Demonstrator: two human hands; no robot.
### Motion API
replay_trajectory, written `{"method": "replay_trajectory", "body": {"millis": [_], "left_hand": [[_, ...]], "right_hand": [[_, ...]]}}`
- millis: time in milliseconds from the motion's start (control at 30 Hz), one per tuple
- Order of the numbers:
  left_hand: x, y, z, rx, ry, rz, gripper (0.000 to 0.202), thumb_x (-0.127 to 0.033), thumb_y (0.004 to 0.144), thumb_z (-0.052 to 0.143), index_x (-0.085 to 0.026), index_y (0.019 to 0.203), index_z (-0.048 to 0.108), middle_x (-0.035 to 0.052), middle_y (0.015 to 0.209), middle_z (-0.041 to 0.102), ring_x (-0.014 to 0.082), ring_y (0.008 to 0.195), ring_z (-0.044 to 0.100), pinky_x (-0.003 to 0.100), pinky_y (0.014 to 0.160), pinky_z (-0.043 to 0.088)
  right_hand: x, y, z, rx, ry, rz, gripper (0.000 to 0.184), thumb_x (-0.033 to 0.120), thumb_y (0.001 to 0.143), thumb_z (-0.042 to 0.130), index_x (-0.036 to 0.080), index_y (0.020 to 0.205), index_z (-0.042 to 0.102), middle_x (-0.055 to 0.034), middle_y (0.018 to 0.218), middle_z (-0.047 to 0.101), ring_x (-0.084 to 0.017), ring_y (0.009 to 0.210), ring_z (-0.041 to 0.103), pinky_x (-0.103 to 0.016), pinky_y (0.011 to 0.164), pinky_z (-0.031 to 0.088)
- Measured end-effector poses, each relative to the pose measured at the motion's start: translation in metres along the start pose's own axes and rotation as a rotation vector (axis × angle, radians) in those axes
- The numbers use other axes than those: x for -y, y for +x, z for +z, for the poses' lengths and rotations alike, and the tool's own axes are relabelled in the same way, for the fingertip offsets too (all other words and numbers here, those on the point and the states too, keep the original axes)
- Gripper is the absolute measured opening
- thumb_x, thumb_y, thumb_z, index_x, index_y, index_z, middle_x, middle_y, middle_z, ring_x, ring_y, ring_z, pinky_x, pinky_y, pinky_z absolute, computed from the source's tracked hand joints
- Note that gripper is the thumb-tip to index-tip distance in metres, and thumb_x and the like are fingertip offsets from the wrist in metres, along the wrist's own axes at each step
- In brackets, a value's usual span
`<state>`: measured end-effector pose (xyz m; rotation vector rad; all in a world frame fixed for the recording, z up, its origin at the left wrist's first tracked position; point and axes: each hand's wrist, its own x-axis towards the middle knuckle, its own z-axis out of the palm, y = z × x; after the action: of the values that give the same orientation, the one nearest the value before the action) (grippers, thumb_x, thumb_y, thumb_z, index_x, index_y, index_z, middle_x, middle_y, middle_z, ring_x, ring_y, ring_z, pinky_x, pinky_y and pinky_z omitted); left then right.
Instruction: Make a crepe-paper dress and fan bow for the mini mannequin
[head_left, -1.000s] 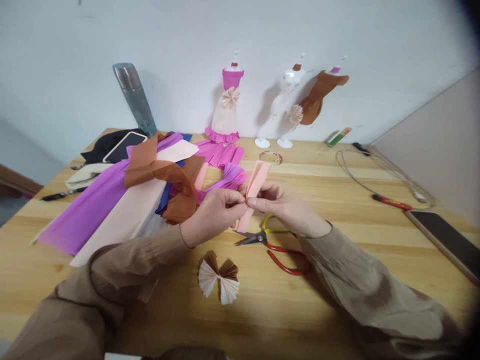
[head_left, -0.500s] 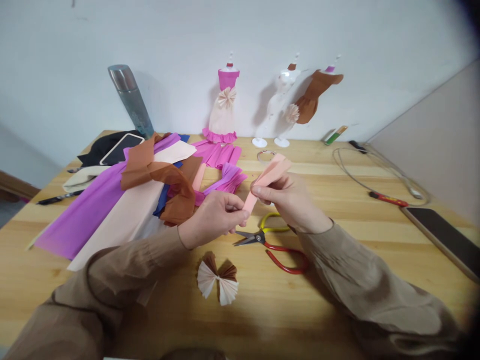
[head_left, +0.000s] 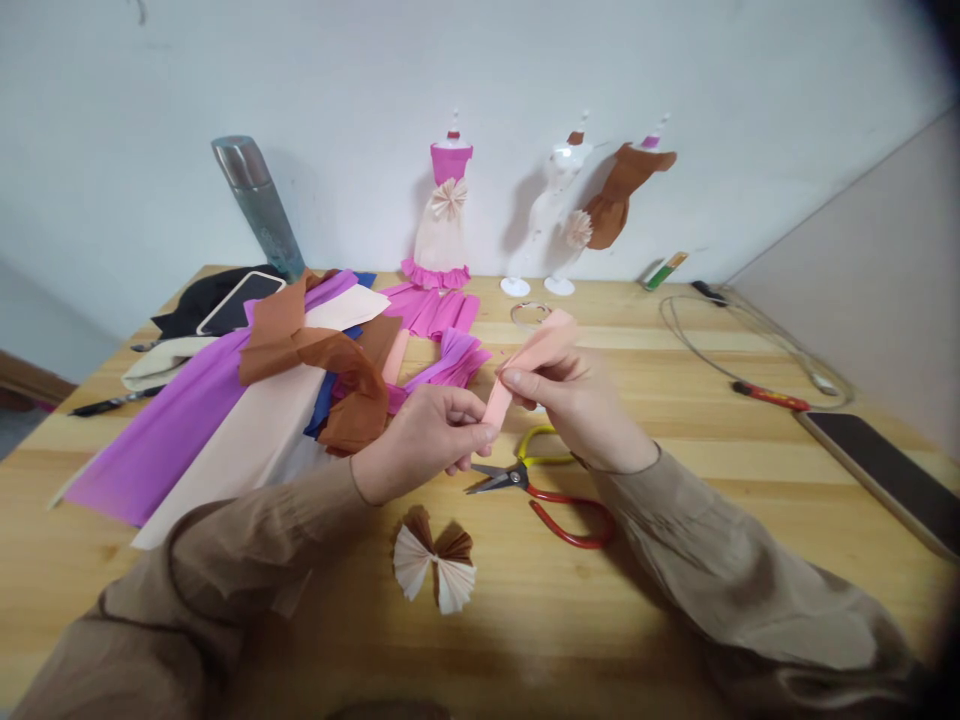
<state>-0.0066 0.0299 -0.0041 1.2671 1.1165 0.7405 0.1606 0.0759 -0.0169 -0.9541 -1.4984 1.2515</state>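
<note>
A folded strip of pink crepe paper [head_left: 541, 342] is stretched between my two hands above the table. My left hand [head_left: 427, 440] pinches its lower end between thumb and fingers. Higher up, the thumb and fingers of my right hand [head_left: 589, 405] grip the strip, and its loose end fans out beyond them. Scissors [head_left: 517, 476] with one yellow and one red handle lie with blades apart below my hands, partly covered by the right one. Nearer to me rests a pleated paper bow [head_left: 435, 565] in brown and cream.
Coloured crepe sheets [head_left: 172, 430] are heaped at the left. Along the wall stand a bottle [head_left: 259, 210], a mannequin in a pink and cream dress [head_left: 442, 225], a bare white mannequin [head_left: 551, 190] and one in brown [head_left: 619, 190]. A phone [head_left: 885, 470] and a cable [head_left: 690, 350] lie at the right.
Both hands keep their hold on the pink crepe paper strip, which has barely turned. The whole view has shifted slightly; the other things stay in place.
</note>
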Motion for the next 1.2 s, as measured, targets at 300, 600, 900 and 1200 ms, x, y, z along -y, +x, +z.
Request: {"method": "replay_trajectory", "body": {"millis": [300, 600, 900, 1200], "left_hand": [[0.0, 0.0, -0.001, 0.025, 0.042, 0.001, 0.016, -0.018, 0.074, 0.06, -0.013, 0.06, 0.058, -0.006, 0.044, 0.052, 0.0034, 0.037, 0.044, 0.014, 0.038, 0.035], [-0.01, -0.003, -0.005, -0.199, 0.05, 0.122, 0.016, -0.028, 0.07, 0.065, -0.012, 0.072, 0.069, -0.0026, 0.056, 0.055, 0.0067, 0.053, 0.046, 0.018, 0.047, 0.034], [-0.004, 0.001, -0.004, -0.223, -0.015, 0.193, 0.011, -0.019, 0.067, 0.063, -0.012, 0.058, 0.065, -0.006, 0.047, 0.049, 0.0036, 0.046, 0.037, 0.019, 0.045, 0.027], [-0.003, 0.0, -0.008, -0.208, -0.056, 0.142, 0.012, -0.019, 0.067, 0.062, -0.013, 0.056, 0.064, -0.0069, 0.043, 0.044, 0.0032, 0.043, 0.035, 0.019, 0.044, 0.025]], "right_hand": [[-0.003, 0.003, -0.001, -0.025, 0.124, 0.025, 0.016, 0.03, 0.065, 0.077, 0.017, 0.065, 0.067, 0.0034, 0.055, 0.055, -0.007, 0.048, 0.039, -0.024, 0.047, 0.03], [0.006, -0.004, 0.006, 0.04, 0.054, 0.028, 0.02, 0.035, 0.065, 0.078, 0.018, 0.064, 0.067, 0.0028, 0.056, 0.057, -0.008, 0.05, 0.043, -0.024, 0.049, 0.039], [0.002, -0.01, 0.012, 0.138, 0.124, 0.055, 0.015, 0.032, 0.066, 0.08, 0.02, 0.069, 0.071, 0.0033, 0.058, 0.059, -0.009, 0.053, 0.051, -0.025, 0.055, 0.047], [0.008, -0.011, 0.01, 0.055, 0.015, -0.113, 0.014, 0.033, 0.072, 0.075, 0.021, 0.069, 0.069, 0.0001, 0.065, 0.063, -0.012, 0.058, 0.053, -0.027, 0.056, 0.046]]}}
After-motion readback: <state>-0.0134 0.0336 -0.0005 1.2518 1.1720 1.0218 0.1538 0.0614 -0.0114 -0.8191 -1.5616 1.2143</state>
